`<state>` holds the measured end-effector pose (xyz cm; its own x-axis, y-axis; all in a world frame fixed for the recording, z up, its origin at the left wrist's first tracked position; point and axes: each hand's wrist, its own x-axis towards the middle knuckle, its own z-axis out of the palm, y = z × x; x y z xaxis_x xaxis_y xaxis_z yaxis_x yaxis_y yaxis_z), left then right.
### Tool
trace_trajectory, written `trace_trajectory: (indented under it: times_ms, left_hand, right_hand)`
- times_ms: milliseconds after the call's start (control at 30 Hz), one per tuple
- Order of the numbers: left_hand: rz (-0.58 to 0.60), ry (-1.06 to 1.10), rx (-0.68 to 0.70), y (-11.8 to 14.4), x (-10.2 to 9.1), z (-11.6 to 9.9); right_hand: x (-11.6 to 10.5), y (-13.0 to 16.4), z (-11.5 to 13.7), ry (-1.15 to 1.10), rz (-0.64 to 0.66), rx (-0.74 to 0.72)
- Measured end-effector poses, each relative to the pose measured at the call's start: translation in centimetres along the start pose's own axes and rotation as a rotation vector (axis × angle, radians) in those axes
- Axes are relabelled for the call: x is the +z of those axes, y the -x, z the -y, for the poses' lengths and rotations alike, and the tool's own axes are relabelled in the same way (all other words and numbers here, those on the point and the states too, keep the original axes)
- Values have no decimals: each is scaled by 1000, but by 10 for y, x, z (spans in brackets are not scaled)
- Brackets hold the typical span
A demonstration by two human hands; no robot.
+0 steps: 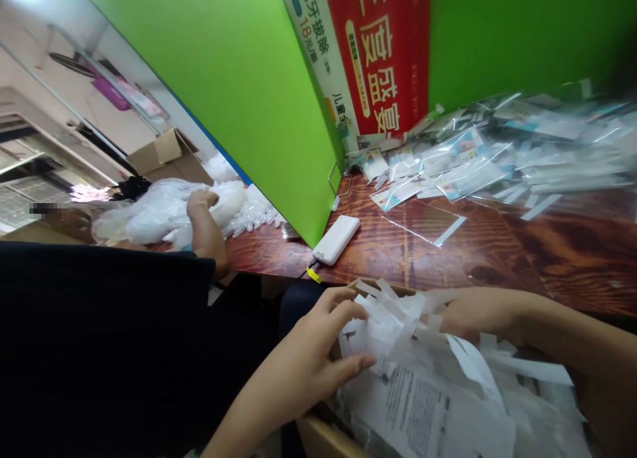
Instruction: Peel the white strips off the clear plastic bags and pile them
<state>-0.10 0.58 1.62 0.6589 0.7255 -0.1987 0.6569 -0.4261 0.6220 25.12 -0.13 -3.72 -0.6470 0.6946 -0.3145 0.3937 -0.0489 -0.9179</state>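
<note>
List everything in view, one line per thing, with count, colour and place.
paper strips and leaflets: many, white, piled in the box at bottom centre
cardboard box: one, brown, under the paper pile
power bank: one, white, on the table beside the divider
clear bags: many, transparent, heaped at right rear of the table
poster: one, red and white, leaning at the back
divider: one, green, upright on the table
table: one, dark wood
co-worker's hand: one, on a white plastic heap at left
left hand: one, touching the paper pile
right hand: one, in the paper pile
</note>
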Motion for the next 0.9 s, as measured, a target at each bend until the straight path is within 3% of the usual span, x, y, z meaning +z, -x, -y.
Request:
trace_trajectory:
  times_ms: [133,267,600,900]
  left_hand:
    - [49,23,26,-1,-1,-3]
    - [69,6,57,-2,-1,1]
    - [90,35,48,-2,0,4]
    - [-10,96,28,2,1,8]
  right_hand:
    - [3,1,11,-296,26,85]
    - [5,3,17,-422,15,113]
    - [6,1,9,-476,4,176]
    - [3,1,9,-427,-54,247]
